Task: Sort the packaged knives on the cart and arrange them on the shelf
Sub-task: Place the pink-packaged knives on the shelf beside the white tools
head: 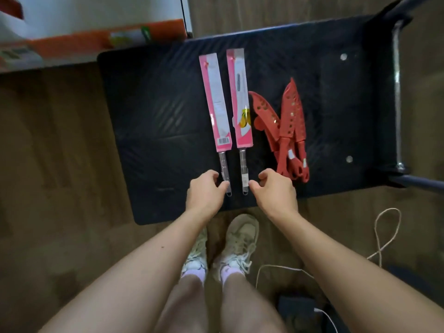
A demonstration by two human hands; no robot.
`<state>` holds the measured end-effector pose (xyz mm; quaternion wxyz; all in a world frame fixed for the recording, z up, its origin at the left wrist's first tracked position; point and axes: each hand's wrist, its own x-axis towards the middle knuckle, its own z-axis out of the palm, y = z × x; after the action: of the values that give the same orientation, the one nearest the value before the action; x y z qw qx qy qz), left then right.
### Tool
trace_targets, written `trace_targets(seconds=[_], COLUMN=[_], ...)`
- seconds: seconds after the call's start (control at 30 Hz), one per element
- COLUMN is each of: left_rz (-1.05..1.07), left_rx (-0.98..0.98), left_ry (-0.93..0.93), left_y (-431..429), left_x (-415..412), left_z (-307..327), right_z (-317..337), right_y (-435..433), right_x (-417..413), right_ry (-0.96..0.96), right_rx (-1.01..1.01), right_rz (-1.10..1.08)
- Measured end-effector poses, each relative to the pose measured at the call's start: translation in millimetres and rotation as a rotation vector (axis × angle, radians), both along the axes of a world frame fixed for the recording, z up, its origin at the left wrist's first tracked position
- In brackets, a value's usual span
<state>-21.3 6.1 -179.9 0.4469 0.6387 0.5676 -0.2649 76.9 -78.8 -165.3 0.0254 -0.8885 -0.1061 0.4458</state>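
Observation:
Two pink packaged knives lie side by side on the black cart deck (149, 131), blades pointing away from me. The left pack (215, 102) shows its barcode side, and the right pack (241, 99) shows a fruit picture. Their clear handles stick out toward me. My left hand (204, 192) sits just left of the left handle, thumb tip touching it, fingers loosely curled. My right hand (275, 189) sits just right of the right handle, thumb tip against it. Neither hand wraps a handle. A pile of red knives (287, 131) lies to the right of the packs.
The cart's metal push bar (397, 92) runs along the right side. An orange box (79, 42) sits on a low white shelf at the upper left. My feet stand at the cart's near edge. Cord and cables (384, 239) lie on the wooden floor at the right.

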Motion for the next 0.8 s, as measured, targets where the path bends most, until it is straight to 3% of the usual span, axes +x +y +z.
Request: trace_targets(seconds=[0.2,0.5,0.67,0.8], left_rz=[0.189,0.223,0.303,0.39], left_rx=[0.111,0.139,0.052,0.03], left_ry=[-0.117,-0.129,-0.051,-0.08], left_y=[-12.0,-9.9,5.2,20.1], left_x=[3.9,17.6,9.9,2.1], left_z=[-51.7,-61.8,-37.8,20.3], right_z=[-54.2,-72.5,-37.4,25.3], right_y=[13.3,25.8,21.4,22.4], right_x=[-4.0,-0.6,4.4,3.0], right_ry=[-0.068,-0.086,0.013,0.029], right_rx=[0.086,0.102,0.064,0.082], right_rz=[-0.025,-0.009,-0.032,-0.069])
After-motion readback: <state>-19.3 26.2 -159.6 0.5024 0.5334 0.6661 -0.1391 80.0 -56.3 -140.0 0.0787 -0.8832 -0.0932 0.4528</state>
